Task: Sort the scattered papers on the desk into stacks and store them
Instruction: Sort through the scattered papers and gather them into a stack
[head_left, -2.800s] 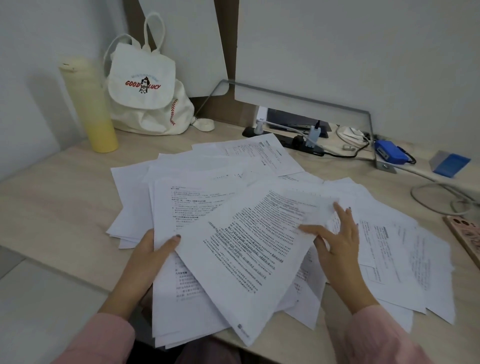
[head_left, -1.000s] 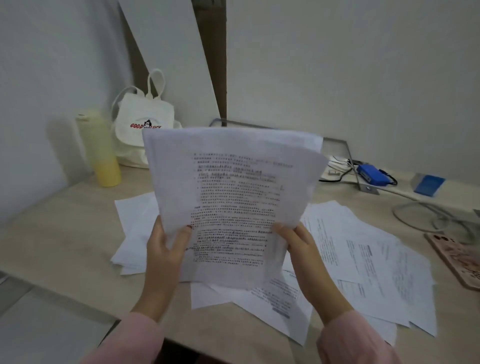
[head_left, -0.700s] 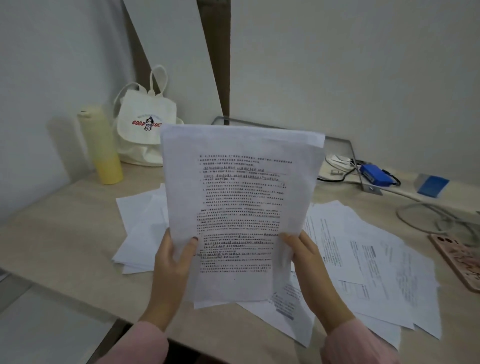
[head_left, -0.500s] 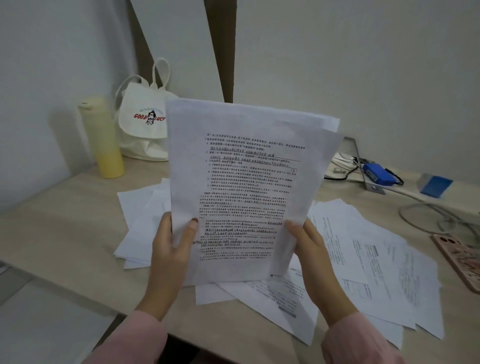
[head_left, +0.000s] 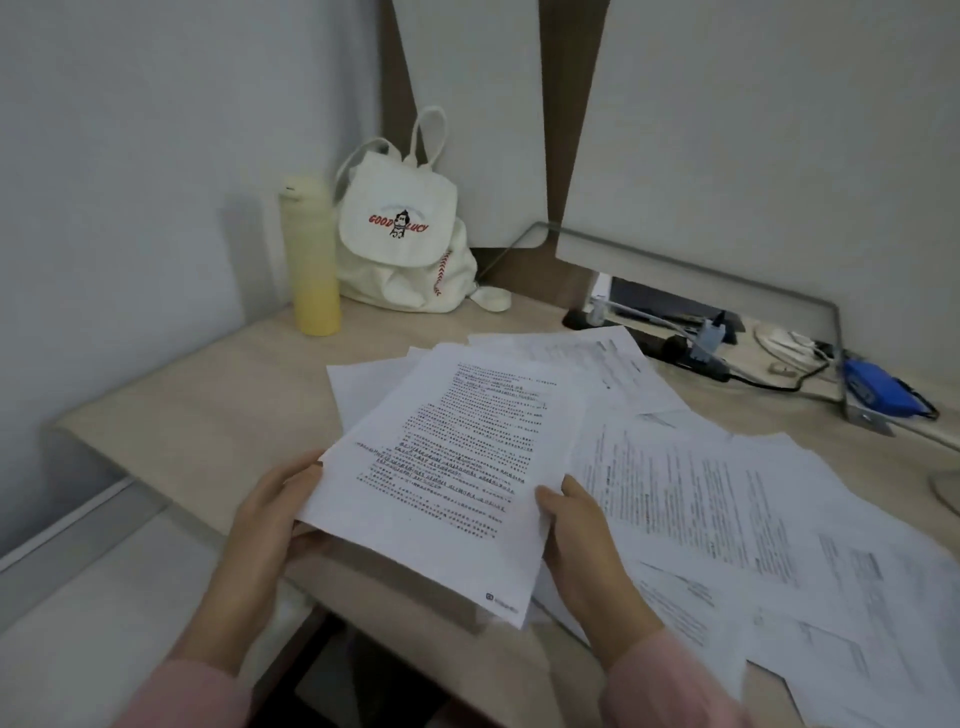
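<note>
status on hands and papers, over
Hands: left hand and right hand both grip the gathered stack, tilted over the desk edge. More loose papers spread to the right. The bottle and bag stand back left, apart.

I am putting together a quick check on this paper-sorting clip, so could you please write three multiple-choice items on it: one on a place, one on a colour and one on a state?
1. Where does the yellow bottle stand?
A. on the loose papers
B. just left of the white bag
C. on the floor

2. What colour is the lettering on the bag?
A. red
B. green
C. blue

3. How do the left hand and the right hand deal with the stack of papers?
A. neither touches it
B. only one holds it
C. each grips one side

Answers:
1 B, the bottle stands upright next to the bag's left side.
2 A, the print on the flap is red.
3 C, one hand holds each side edge of the stack.
</note>
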